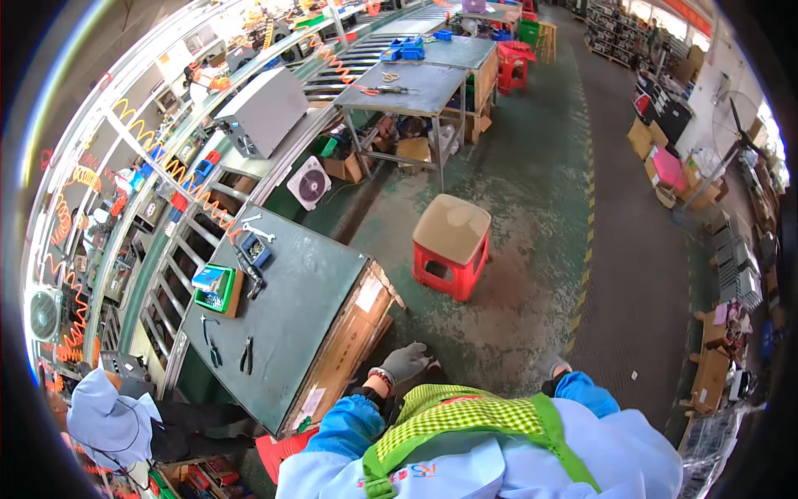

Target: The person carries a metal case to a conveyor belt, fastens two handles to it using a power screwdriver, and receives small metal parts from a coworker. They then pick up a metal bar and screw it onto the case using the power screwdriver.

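My left hand [406, 363], in a grey glove with a beaded bracelet at the wrist, hangs beside the wooden side of the green-topped workbench [287, 287]. Its fingers look loosely stretched, and I see nothing in them. My right hand [555, 366] hangs low over the floor by the yellow-striped line; it is small and blurred, so its fingers do not show. On the bench, nearest my left hand, lie black pliers [247, 355] and another pair of pliers [212, 343]. Farther back are a green bin [215, 287], a pneumatic screwdriver [250, 274], a blue parts box [254, 249] and wrenches [259, 231].
A red stool [451, 246] with a tan seat stands ahead. Beyond it is a metal table [403, 87] with tools. A roller conveyor [187, 266] runs along the left, carrying a grey cabinet [263, 112]. A person [116, 420] in a pale cap is at lower left. Cartons [709, 358] line the right.
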The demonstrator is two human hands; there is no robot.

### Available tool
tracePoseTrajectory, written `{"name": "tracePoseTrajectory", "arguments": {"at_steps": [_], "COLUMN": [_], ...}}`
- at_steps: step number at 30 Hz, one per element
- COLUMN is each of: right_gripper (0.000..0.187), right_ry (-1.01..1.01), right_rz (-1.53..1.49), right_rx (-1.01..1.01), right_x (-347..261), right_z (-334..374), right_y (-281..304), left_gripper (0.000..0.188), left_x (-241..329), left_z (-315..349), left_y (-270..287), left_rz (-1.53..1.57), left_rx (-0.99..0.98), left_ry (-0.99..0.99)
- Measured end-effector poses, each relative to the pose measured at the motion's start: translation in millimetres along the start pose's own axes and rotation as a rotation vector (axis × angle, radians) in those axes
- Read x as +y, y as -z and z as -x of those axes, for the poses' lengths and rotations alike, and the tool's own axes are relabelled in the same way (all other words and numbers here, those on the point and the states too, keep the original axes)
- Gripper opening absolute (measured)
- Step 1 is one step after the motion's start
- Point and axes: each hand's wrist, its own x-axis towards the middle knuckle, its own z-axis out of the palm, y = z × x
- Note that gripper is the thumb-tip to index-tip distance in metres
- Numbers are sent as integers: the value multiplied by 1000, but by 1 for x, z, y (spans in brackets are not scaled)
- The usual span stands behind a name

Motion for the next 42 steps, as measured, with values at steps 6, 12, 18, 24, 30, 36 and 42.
{"name": "tracePoseTrajectory", "arguments": {"at_steps": [6,12,18,24,30,36,42], "right_gripper": [47,52,48,46,45,45,51], "right_ry": [-323,-260,-240,-95,263,257,132], "right_rz": [-621,-528,-397,-295,-57,8,-51], "right_rx": [-140,-96,-130,-174,-149,-85,334], "right_x": [0,62,93,68,7,-50,3], "right_z": [-88,-196,-268,-383,-536,-655,-837], "right_y": [24,104,257,391,501,647,837], "left_gripper": [64,100,106,109,106,81,64], "left_x": [-75,-127,-124,-131,-175,-244,-235], "left_z": [-75,-137,-143,-147,-174,-212,-305], "left_y": [88,185,221,232,198,125,213], "left_rz": [-299,-337,-263,-234,-127,-1267,51], "left_rx": [192,382,207,199,334,956,458], "left_ry": [339,625,787,783,851,829,1186]}}
